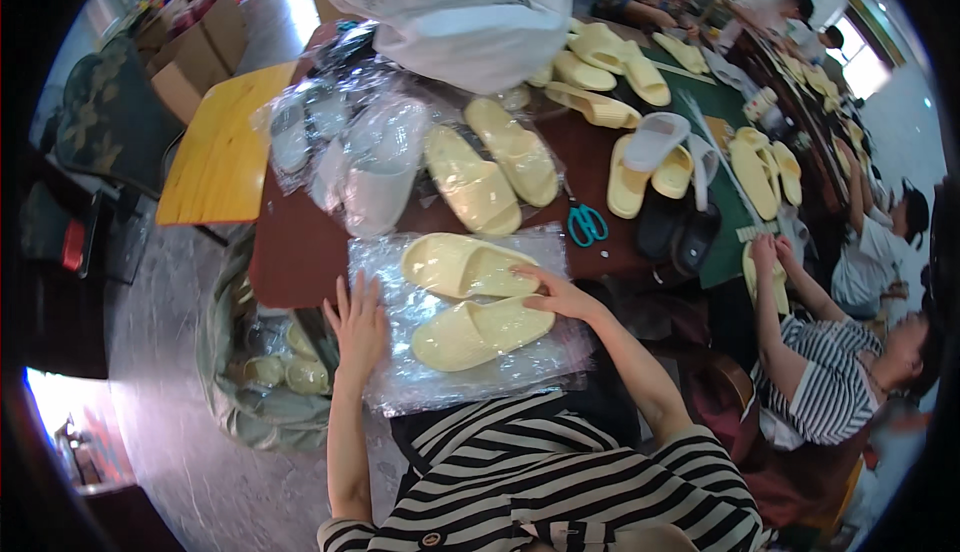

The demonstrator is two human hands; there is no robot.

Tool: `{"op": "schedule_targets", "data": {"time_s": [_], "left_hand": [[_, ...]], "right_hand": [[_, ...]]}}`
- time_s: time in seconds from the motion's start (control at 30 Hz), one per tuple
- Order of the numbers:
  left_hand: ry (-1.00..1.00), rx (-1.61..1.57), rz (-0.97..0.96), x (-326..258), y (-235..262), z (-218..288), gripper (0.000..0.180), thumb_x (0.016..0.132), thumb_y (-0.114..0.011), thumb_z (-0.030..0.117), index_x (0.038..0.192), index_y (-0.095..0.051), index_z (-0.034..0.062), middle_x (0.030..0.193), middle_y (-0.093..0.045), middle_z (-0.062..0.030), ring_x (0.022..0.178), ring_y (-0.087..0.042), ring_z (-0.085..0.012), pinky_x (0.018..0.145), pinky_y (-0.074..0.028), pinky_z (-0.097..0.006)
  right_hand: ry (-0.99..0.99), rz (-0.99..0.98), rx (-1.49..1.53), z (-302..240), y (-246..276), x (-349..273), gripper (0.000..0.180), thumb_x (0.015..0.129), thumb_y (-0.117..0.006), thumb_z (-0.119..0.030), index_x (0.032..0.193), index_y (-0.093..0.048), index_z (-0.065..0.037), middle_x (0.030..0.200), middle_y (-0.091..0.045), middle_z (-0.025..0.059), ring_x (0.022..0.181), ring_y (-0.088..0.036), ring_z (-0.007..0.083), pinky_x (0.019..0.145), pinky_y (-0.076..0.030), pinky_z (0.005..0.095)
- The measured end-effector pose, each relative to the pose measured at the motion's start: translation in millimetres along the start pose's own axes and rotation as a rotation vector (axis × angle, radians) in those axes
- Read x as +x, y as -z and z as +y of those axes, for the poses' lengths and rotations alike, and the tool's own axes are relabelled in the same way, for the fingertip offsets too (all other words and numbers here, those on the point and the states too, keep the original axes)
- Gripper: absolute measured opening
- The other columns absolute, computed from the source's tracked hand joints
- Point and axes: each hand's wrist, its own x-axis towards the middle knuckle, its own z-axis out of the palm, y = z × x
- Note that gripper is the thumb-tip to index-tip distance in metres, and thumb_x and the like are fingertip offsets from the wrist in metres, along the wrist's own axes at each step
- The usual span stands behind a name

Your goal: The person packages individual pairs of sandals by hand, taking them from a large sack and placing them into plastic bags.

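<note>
Pale-yellow slippers (pixel 450 342) appear loose atop a clear plastic bag (pixel 402 384), so I judge bagging remains; the pair beyond (pixel 468 190) looks bagged. My left hand (pixel 358 326) spreads its fingers; my right (pixel 562 296) rests, fingers parted, at the heels.

Black-and-white striped top (pixel 600 482), short sleeves (pixel 705 467), round button (pixel 431 539); trousers (pixel 618 392) seemingly black.

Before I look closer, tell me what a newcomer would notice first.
Probably the two pale yellow slippers on clear plastic, the right hand at their heels and the left hand at the plastic's left edge. Next, the big white sack at the far side of the brown table.
</note>
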Motion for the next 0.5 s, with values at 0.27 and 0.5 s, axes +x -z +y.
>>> {"op": "schedule_targets", "data": {"time_s": [0.27, 0.5], "left_hand": [[0.01, -0.068, -0.024, -3, -26, -8, 0.054, 0.097, -0.046, 0.029, 0.149, -0.036, 0.0174, 0.16, -0.02, -0.0051, 0.146, -0.011, -0.0406, 0.113, -0.012, -0.063], [0.049, -0.141, -0.042, -6, -13, 2, 0.055, 0.092, -0.055, 0.037, 0.145, -0.044, 0.027, 0.16, -0.019, -0.0084, 0.146, -0.01, -0.0424, 0.113, -0.016, -0.062]], "right_hand": [[-0.08, 0.092, 0.102, -10, 35, -35, 0.059, 0.084, -0.067, -0.005, 0.139, -0.047, -0.009, 0.131, -0.051, 0.0004, 0.099, -0.053, 0.0069, 0.087, -0.045, 0.0221], [-0.129, 0.446, 0.232, -13, 64, -132, 0.057, 0.079, -0.065, -0.003, 0.135, -0.051, -0.009, 0.126, -0.055, 0.0044, 0.105, -0.054, 0.0128, 0.092, -0.044, 0.0257]]}}
